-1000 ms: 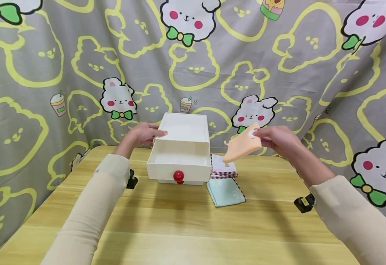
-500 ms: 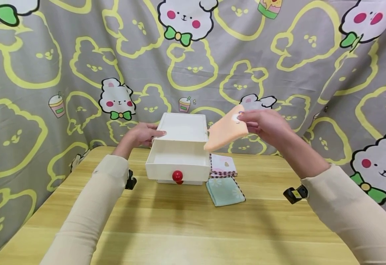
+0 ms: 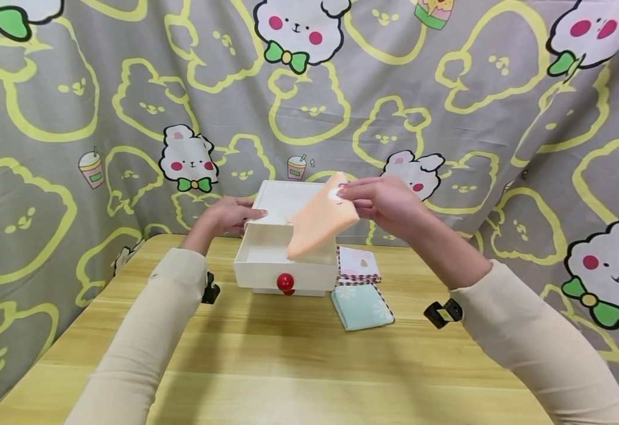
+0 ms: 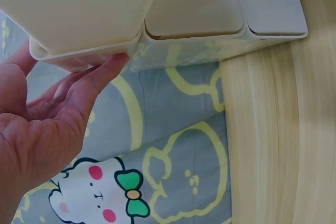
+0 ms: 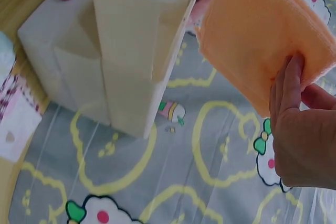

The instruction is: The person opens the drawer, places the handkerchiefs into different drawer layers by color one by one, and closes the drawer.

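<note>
A small white drawer box (image 3: 277,198) stands on the wooden table, its upper drawer (image 3: 253,273) pulled out with a red knob (image 3: 285,281) on the front. My left hand (image 3: 228,215) grips the box at its upper left edge, thumb on top. In the left wrist view, fingers of that hand (image 4: 50,121) lie along the box's side. Between thumb and fingers my right hand (image 3: 389,203) pinches a folded orange towel (image 3: 322,221), tilted over the open drawer. The right wrist view shows the towel (image 5: 257,40) hanging beside the box (image 5: 126,40).
Right of the box, a folded white cloth with a checked edge (image 3: 358,264) lies behind a folded light-green cloth (image 3: 362,308). A patterned grey curtain (image 3: 309,106) hangs behind the wooden table (image 3: 288,366).
My right hand has carried the orange towel leftward, from above the folded cloths to over the open drawer. The left hand keeps its place on the box.
</note>
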`<act>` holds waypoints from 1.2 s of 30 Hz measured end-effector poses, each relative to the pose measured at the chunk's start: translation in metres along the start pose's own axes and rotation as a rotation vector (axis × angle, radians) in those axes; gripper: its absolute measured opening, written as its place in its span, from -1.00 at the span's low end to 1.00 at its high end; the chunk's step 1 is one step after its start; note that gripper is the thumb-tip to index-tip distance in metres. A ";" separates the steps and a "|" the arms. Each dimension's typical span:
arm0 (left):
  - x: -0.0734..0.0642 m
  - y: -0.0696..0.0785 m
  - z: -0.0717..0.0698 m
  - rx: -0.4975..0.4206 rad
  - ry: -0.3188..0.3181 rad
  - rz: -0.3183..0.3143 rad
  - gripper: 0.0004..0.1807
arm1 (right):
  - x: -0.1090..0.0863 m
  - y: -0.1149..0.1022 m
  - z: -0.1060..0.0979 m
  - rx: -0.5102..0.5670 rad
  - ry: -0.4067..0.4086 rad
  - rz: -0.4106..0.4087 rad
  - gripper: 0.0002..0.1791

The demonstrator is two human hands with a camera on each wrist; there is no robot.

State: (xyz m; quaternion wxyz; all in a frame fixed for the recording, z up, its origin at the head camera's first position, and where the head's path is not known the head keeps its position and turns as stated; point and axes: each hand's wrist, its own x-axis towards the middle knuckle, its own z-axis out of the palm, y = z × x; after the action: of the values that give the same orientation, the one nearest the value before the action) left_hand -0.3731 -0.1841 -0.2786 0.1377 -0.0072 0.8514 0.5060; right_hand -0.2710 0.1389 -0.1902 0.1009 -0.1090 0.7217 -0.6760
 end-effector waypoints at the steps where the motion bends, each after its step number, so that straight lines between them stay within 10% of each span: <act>1: 0.000 0.000 0.000 0.005 -0.001 0.002 -0.14 | 0.001 0.001 0.004 -0.001 -0.008 0.003 -0.56; 23: 0.000 -0.001 0.001 -0.015 -0.016 0.025 -0.14 | 0.024 0.045 0.032 0.098 -0.073 0.106 -0.66; 36: -0.002 0.000 0.001 -0.029 -0.034 0.016 -0.16 | 0.020 0.056 0.017 -0.110 -0.195 0.156 -0.55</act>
State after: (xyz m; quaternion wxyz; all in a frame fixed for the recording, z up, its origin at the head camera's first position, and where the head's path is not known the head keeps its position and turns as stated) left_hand -0.3713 -0.1836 -0.2786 0.1483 0.0062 0.8415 0.5194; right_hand -0.2864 0.1203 -0.2475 0.2164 -0.1231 0.7509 -0.6117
